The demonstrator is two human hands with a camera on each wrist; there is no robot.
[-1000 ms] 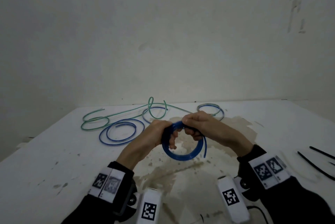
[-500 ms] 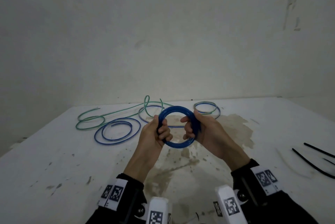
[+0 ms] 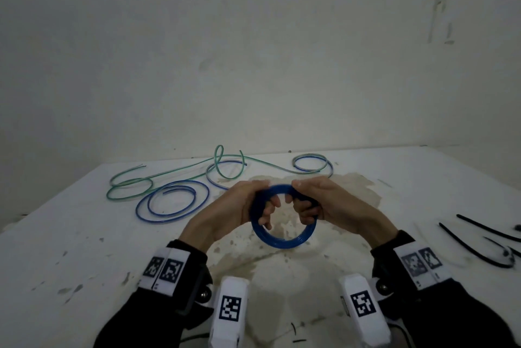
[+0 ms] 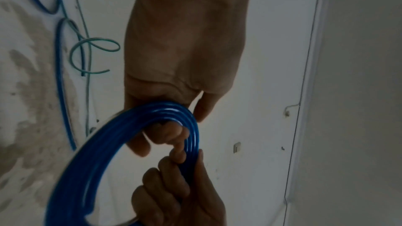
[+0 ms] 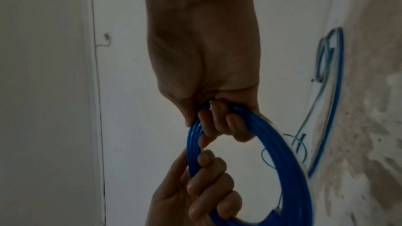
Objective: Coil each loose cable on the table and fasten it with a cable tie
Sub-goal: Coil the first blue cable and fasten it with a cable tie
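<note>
A blue cable wound into a tight round coil [image 3: 282,242] is held above the table between both hands. My left hand [image 3: 242,206] grips its left side with fingers curled through the ring, and my right hand [image 3: 318,204] grips its upper right side the same way. The left wrist view shows the coil [image 4: 121,143] with my left fingers [image 4: 172,131] wrapped round it. The right wrist view shows the coil [image 5: 282,152] clasped by my right fingers [image 5: 226,123]. Black cable ties [image 3: 476,246] lie on the table at the right.
Loose blue cable [image 3: 172,204] and green cable [image 3: 132,187] lie in open loops across the back of the white, stained table [image 3: 70,249]. Another small loop of cable [image 3: 313,164] lies at the back middle. A bare wall rises behind.
The coil has tipped from upright and facing me to hanging lower under my hands. Both hands have turned palms down and keep their grip on it.
</note>
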